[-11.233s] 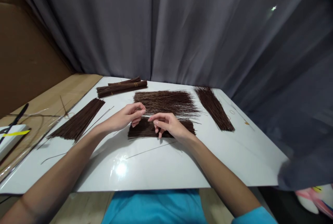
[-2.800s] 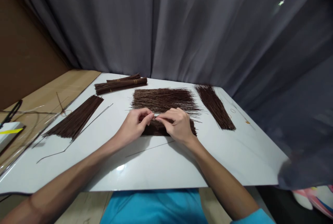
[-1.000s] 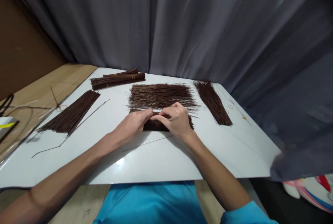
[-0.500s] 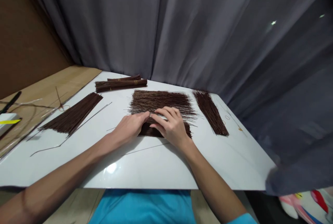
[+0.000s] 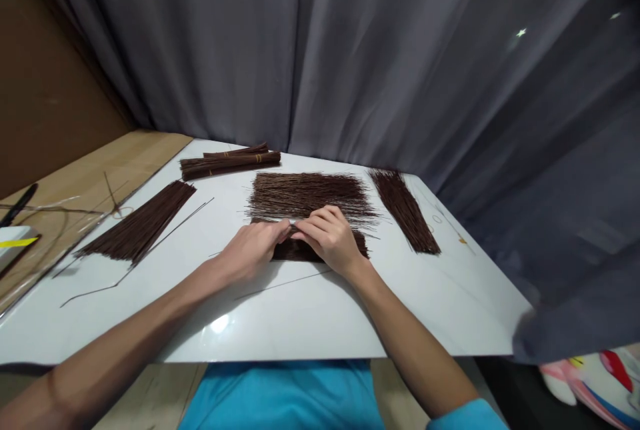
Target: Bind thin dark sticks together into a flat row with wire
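The left hand [image 5: 256, 245] and right hand [image 5: 331, 239] are observed with fingers curled and tips close together over the near stick pile [image 5: 299, 253], any pinched item being indeterminable, while the far stick pile [image 5: 310, 193] is located just beyond and outer bundles [image 5: 406, 211] are laid on either side of the white desk [image 5: 300, 327].

One head-worn camera looks forward and down across the glossy white worktop [image 5: 310, 323] from close above its near side, facing the draped grey fabric curtain [image 5: 360, 63].
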Available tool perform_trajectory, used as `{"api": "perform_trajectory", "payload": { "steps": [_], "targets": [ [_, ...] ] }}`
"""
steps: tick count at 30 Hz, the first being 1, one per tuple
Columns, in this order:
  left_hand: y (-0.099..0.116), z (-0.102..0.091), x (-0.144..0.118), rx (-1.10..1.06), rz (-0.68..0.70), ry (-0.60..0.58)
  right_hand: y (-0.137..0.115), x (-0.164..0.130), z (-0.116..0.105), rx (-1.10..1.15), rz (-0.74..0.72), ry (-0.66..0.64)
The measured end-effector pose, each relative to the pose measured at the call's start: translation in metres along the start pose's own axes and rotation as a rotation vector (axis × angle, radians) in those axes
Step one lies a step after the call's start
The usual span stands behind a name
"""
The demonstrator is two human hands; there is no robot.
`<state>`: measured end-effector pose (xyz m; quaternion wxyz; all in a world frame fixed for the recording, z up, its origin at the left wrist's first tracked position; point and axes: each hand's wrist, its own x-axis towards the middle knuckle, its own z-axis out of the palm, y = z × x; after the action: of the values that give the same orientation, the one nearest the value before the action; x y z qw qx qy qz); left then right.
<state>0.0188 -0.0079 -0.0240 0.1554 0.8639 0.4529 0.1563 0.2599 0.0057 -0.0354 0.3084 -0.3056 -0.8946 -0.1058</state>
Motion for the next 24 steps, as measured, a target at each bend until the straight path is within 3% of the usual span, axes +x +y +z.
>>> {"api": "perform_trajectory", "payload": {
  "steps": [11, 17, 24],
  "targets": [
    [0.000, -0.002, 0.002, -0.096, -0.025, -0.071, 0.003, -0.002, 0.005, -0.085, -0.079, -0.046],
    [0.001, -0.004, 0.001, -0.267, -0.068, -0.031, -0.004, 0.003, 0.004, -0.114, -0.061, -0.080],
    [-0.003, 0.001, 0.004, -0.315, -0.002, -0.010, -0.015, 0.007, 0.005, -0.181, -0.096, -0.098]
  ]
}}
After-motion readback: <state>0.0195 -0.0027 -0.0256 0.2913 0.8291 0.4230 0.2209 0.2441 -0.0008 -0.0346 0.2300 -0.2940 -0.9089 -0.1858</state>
